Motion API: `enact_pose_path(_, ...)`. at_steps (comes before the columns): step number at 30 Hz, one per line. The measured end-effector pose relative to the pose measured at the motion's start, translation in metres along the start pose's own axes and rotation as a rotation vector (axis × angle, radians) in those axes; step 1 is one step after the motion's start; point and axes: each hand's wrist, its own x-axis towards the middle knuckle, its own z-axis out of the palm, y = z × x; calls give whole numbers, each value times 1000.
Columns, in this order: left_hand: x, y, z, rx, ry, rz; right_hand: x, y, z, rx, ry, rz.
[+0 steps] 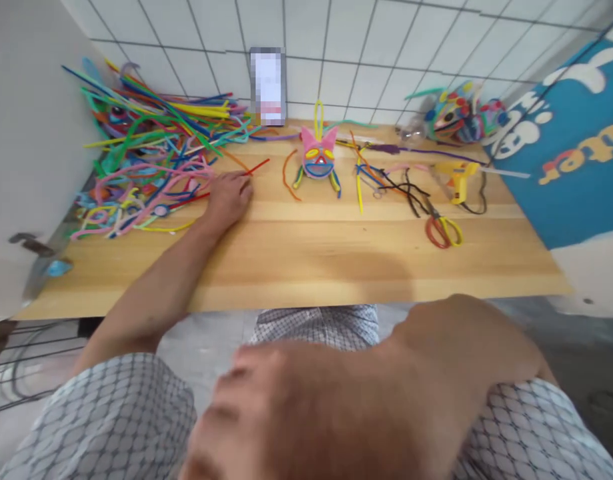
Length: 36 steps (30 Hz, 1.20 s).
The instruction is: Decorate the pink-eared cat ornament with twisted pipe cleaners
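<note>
My left hand point(230, 198) rests on the table with its fingers curled over a red pipe cleaner point(257, 167), whose end sticks out past the fingertips. Close beneath the camera, my right hand point(266, 407) is raised and large in view. It is smeared by motion and its fingertips are hidden. Near the middle of the table lies a pink cat-eared figure point(319, 157) with yellow eyes, a blue mouth outline, striped limbs and a yellow loop on top. A curved orange pipe cleaner point(287, 175) is just left of it.
A tangled pile of coloured pipe cleaners point(151, 160) covers the table's left side. A phone point(267, 87) leans against the tiled wall. To the right are scissors point(443, 230), a yellow glue gun point(456, 179), black pipe cleaners point(411, 190) and a colourful figure point(453, 117).
</note>
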Motion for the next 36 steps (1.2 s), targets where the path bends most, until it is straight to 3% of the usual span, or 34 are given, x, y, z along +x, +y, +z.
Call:
enact_pose_path(1, 0, 0, 0, 9, -8, 1, 5, 21, -3, -3, -62, -137)
enact_pose_path(5, 2, 3, -5, 22, -40, -22, -5, 113, 14, -147, -94, -83)
enact_pose_path(8, 0, 8, -10, -28, -20, -14, -27, 168, 40, -230, -3, -43)
enact_pose_path(11, -7, 12, -14, -104, 54, 16, -42, 197, 59, -162, 178, -54)
enact_pose_path(16, -17, 17, -19, -174, 186, -18, -49, 204, 64, 142, 273, 7)
enact_pose_path(24, -22, 22, -26, -239, 169, -49, -50, 202, 64, 276, 272, 108)
enact_pose_path(36, -12, 8, -17, -138, 113, -9, -49, 204, 82, -167, 284, -3)
